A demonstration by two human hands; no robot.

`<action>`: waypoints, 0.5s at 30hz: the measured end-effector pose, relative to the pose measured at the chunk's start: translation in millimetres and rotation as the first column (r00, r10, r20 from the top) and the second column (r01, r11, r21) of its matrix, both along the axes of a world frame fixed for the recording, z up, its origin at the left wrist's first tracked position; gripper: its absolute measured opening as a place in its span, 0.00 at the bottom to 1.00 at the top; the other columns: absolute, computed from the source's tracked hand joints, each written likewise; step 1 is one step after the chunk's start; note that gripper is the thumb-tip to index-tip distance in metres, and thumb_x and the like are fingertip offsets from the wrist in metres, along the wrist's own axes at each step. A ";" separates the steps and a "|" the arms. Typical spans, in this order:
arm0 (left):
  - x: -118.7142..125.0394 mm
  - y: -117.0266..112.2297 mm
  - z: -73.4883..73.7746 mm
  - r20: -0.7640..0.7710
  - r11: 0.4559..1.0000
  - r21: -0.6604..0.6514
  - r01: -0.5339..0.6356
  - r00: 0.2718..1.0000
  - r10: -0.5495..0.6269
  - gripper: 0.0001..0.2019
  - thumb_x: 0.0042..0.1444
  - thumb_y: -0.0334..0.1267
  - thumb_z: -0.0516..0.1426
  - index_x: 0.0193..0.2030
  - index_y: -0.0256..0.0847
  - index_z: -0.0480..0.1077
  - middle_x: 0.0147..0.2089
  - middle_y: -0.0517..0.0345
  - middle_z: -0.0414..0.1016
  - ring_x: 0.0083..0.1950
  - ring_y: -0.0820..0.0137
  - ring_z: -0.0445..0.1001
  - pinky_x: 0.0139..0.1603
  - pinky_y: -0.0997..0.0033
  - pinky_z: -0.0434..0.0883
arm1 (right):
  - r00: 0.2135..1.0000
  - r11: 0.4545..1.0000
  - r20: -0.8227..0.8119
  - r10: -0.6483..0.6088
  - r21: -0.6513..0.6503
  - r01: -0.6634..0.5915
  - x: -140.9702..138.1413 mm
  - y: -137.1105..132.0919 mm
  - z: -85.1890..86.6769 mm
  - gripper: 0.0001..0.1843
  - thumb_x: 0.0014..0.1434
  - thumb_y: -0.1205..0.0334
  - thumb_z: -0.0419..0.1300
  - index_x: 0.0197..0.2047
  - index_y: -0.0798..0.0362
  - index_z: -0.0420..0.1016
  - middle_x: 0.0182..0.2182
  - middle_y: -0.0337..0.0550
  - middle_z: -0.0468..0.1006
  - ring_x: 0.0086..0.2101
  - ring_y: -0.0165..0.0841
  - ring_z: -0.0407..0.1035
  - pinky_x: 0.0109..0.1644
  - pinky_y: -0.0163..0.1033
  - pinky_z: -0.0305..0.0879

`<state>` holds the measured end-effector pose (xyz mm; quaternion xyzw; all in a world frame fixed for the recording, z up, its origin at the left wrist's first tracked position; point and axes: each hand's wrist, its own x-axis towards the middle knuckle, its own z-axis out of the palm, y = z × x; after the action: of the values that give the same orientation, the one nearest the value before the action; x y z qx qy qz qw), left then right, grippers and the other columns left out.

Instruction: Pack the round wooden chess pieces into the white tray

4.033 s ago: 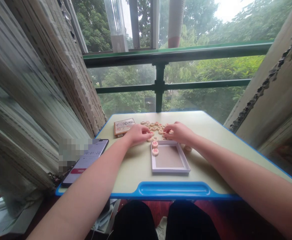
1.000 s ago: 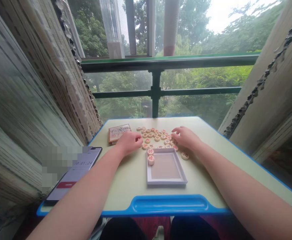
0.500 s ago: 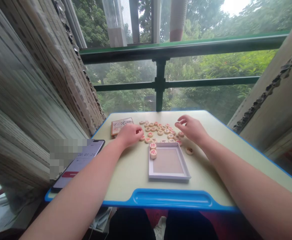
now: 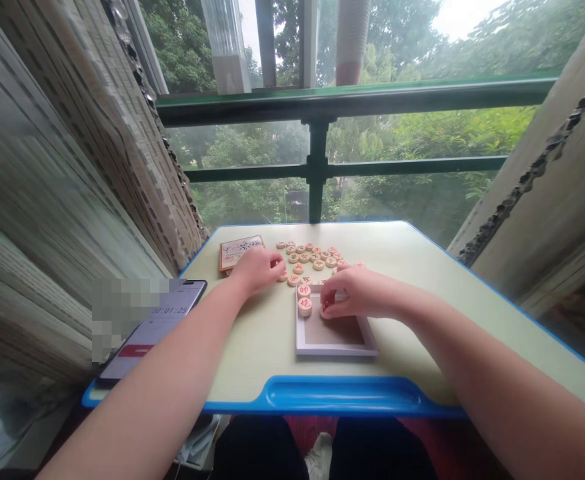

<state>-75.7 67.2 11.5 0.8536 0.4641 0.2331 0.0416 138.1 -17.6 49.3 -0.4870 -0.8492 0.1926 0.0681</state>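
Note:
A shallow white box tray [image 4: 305, 348] lies in the middle of a pale lap table with a blue rim [image 4: 339, 395]. Two round wooden chess pieces [image 4: 304, 299] sit in its far left corner. My right hand [image 4: 355, 293] reaches over the tray's far edge, fingers pinched on a wooden piece [image 4: 325, 311] that it sets down next to those two. My left hand [image 4: 258, 268] rests curled on the table at the left edge of the scattered pile of wooden pieces [image 4: 311, 257]; what it holds, if anything, is hidden.
A printed box lid [image 4: 236, 250] lies at the table's far left. A phone [image 4: 149, 328] with a running timer lies at the left near corner. Stacked cardboard stands on both sides. A green railing and window lie beyond the table.
My right hand left the pile and came back toward me, over the tray, carrying a piece. The left hand stayed where it was. The camera shifted a little.

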 end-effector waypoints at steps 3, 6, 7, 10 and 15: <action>0.5 -0.6 -1.6 -0.008 0.999 -0.030 0.013 1.000 -0.013 0.14 0.50 0.40 0.49 0.26 0.38 0.74 0.25 0.56 0.75 0.27 0.71 0.68 0.30 0.73 0.61 | 0.999 0.998 0.044 -0.009 -0.057 0.011 4.0 -0.9 2.3 0.11 0.47 0.53 0.62 0.33 0.50 0.79 0.30 0.41 0.77 0.33 0.34 0.67 0.36 0.35 0.59; 1.6 -0.4 -3.5 -0.025 0.999 -0.042 0.025 0.999 -0.026 0.14 0.50 0.40 0.49 0.27 0.38 0.74 0.27 0.56 0.76 0.28 0.71 0.69 0.30 0.73 0.61 | 0.998 0.998 0.064 0.012 -0.062 -0.008 8.2 -1.0 2.8 0.11 0.46 0.57 0.62 0.35 0.48 0.79 0.31 0.41 0.77 0.36 0.35 0.67 0.38 0.36 0.59; 1.9 -0.1 -3.8 -0.030 0.999 -0.043 0.026 0.999 -0.028 0.14 0.50 0.41 0.49 0.27 0.38 0.75 0.27 0.56 0.76 0.28 0.71 0.69 0.30 0.73 0.61 | 0.997 0.999 0.072 0.030 -0.044 -0.026 9.0 -0.8 2.3 0.11 0.46 0.59 0.62 0.35 0.48 0.79 0.31 0.41 0.76 0.38 0.36 0.66 0.40 0.36 0.59; 2.3 0.7 -3.7 -0.036 0.999 -0.046 0.018 0.999 -0.020 0.14 0.50 0.41 0.49 0.27 0.38 0.75 0.26 0.56 0.76 0.27 0.70 0.68 0.29 0.73 0.61 | 0.992 0.997 0.094 0.083 -0.003 -0.083 8.3 -0.7 0.1 0.09 0.44 0.62 0.62 0.32 0.49 0.79 0.32 0.42 0.75 0.39 0.37 0.65 0.42 0.36 0.59; 2.6 -0.8 -1.2 -0.042 0.999 -0.024 0.027 0.999 -0.028 0.14 0.51 0.41 0.50 0.27 0.38 0.75 0.25 0.56 0.76 0.27 0.70 0.68 0.29 0.73 0.61 | 0.992 0.995 0.077 0.098 -0.020 -0.097 0.4 -7.1 3.2 0.08 0.44 0.58 0.64 0.31 0.50 0.79 0.32 0.42 0.74 0.37 0.35 0.65 0.38 0.35 0.59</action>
<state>-73.1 66.4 10.3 0.8641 0.4557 0.2090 0.0448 138.5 -24.7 52.5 -0.4527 -0.8723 0.1834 0.0213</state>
